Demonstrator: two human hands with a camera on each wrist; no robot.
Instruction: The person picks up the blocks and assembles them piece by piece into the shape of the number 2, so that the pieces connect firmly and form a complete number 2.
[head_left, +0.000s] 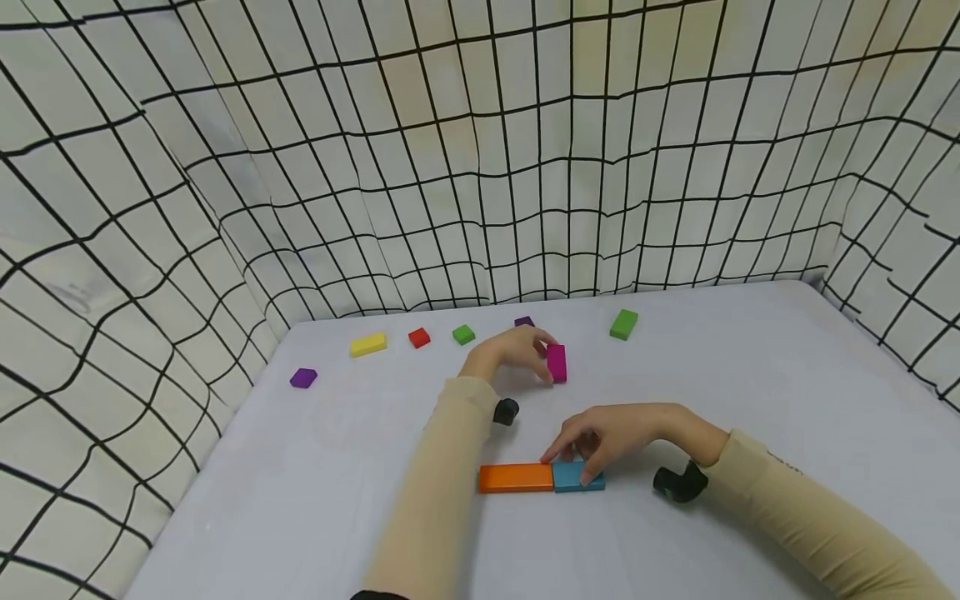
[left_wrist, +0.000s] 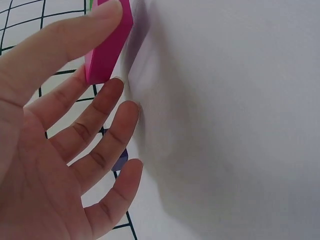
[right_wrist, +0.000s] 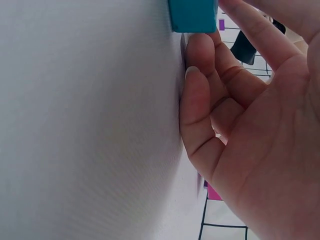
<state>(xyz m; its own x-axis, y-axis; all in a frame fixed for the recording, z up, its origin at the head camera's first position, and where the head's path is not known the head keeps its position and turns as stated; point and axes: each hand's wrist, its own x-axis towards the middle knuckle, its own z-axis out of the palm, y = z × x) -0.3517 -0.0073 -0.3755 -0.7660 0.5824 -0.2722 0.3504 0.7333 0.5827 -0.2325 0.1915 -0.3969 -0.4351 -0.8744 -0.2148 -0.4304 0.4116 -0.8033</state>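
Observation:
My left hand (head_left: 516, 348) pinches a magenta rectangular block (head_left: 557, 364) toward the back of the table. In the left wrist view the thumb lies across the magenta block (left_wrist: 109, 52), with the index finger behind it and the other fingers spread loosely. Nearer the front, my right hand (head_left: 621, 432) grips a blue block (head_left: 567, 479), thumb on its front side and index finger by its back left corner. An orange block (head_left: 516, 478) lies end to end with the blue one, forming one row. The right wrist view shows the blue block's end (right_wrist: 194, 16) above curled fingers.
Along the back of the white table (head_left: 337, 483) lie a yellow block (head_left: 368, 345), a red one (head_left: 419, 337), green blocks (head_left: 463, 334) (head_left: 623, 324) and a purple one (head_left: 524, 322). Another purple block (head_left: 303, 378) sits far left. Black-lined white netting (head_left: 480, 200) surrounds the table's back and sides.

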